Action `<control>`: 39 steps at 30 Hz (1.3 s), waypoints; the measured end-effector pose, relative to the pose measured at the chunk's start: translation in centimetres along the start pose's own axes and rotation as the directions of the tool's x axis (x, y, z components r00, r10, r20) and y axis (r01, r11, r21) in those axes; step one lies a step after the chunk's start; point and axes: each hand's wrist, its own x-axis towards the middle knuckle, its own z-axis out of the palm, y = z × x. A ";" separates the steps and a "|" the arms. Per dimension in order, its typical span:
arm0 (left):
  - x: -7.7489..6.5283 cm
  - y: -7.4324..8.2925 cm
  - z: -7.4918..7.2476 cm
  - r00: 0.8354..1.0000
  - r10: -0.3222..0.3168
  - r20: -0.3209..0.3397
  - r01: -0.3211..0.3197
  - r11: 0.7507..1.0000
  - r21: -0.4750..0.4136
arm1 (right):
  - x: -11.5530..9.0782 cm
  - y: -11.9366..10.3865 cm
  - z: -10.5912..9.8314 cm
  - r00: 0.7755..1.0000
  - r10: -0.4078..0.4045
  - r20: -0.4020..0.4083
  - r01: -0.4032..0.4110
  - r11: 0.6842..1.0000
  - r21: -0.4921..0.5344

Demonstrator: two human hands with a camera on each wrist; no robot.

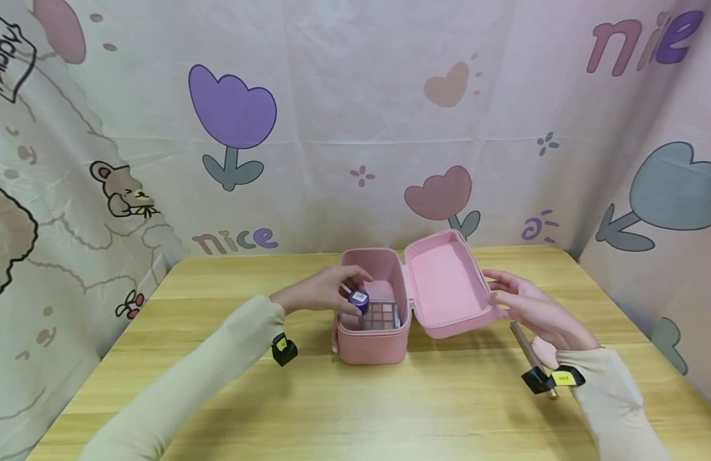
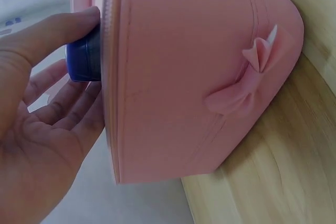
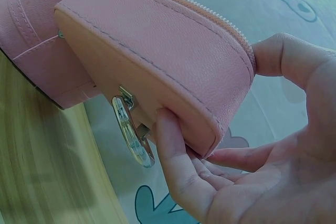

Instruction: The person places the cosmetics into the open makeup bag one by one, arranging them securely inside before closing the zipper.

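A pink zip-up cosmetic case (image 1: 372, 347) stands on the table with its lid (image 1: 450, 282) folded out to the right. My left hand (image 1: 325, 291) holds a small dark blue jar (image 1: 359, 298), pale label on top, over the case's opening. The left wrist view shows the jar (image 2: 83, 59) under the thumb at the zippered rim; its lower part is hidden. Inside the case an eyeshadow palette (image 1: 381, 315) leans near the front wall. My right hand (image 1: 536, 314) grips the lid's outer edge, thumb and fingers on opposite sides in the right wrist view.
Beneath my right wrist lie a thin brown stick-like item (image 1: 526, 346) and a pale pink puff (image 1: 544, 352), both partly covered. A metal-fitted handle (image 3: 131, 129) sits on the lid's outside. Patterned cloth (image 1: 343, 128) hangs behind the wooden table (image 1: 355, 410) and at both sides.
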 end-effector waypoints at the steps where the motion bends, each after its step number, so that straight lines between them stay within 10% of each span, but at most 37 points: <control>1: 0.2 0.1 0.1 1.000 0.000 0.006 0.000 1.000 0.009 | 0.0 0.0 0.0 1.000 -0.002 0.004 0.002 1.000 0.002; 20: 3.0 1.2 2.4 0.982 0.032 0.188 -0.062 0.985 0.160 | -0.1 0.1 0.0 1.000 -0.014 0.005 0.014 1.000 -0.012; 39: 3.1 1.5 1.6 0.987 0.032 0.160 -0.060 0.984 0.170 | -0.1 0.1 0.1 1.000 -0.020 0.021 0.020 1.000 -0.006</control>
